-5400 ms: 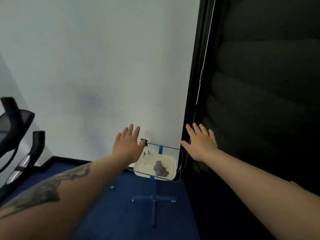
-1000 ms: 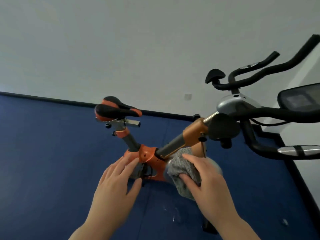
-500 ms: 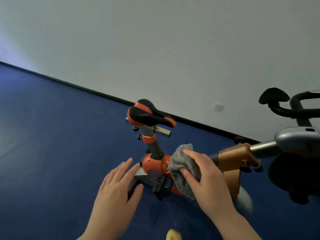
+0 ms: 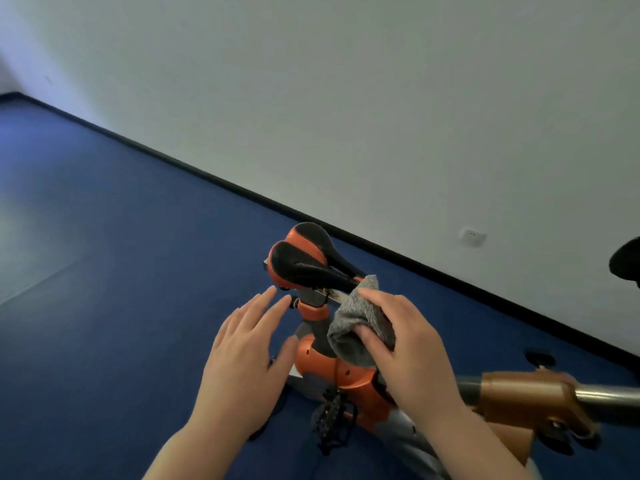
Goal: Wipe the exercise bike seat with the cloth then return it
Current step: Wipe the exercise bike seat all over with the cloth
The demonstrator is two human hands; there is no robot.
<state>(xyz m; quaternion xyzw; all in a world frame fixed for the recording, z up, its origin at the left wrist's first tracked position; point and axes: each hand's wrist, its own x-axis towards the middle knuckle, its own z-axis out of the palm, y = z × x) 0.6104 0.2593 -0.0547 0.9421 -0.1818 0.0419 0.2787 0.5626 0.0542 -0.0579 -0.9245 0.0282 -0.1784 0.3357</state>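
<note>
The black and orange bike seat [image 4: 304, 259] sits on its orange post at mid-frame. A grey fluffy cloth [image 4: 360, 323] is bunched in my right hand [image 4: 408, 355], with its upper edge at the seat's narrow front tip. My left hand [image 4: 246, 358] hovers flat with fingers spread, just left of and below the seat, holding nothing. Its fingertips are close to the seat post clamp.
The orange bike frame [image 4: 343, 379] and a black pedal [image 4: 329, 420] lie below my hands. A bronze handlebar stem [image 4: 530, 396] runs off to the right. Blue floor [image 4: 104, 271] spreads left; a white wall [image 4: 346, 98] with a socket [image 4: 471, 236] stands behind.
Both hands have risen toward the seat. The cloth in my right hand moved up from beside the frame to the seat's front tip. The view has shifted left and closer.
</note>
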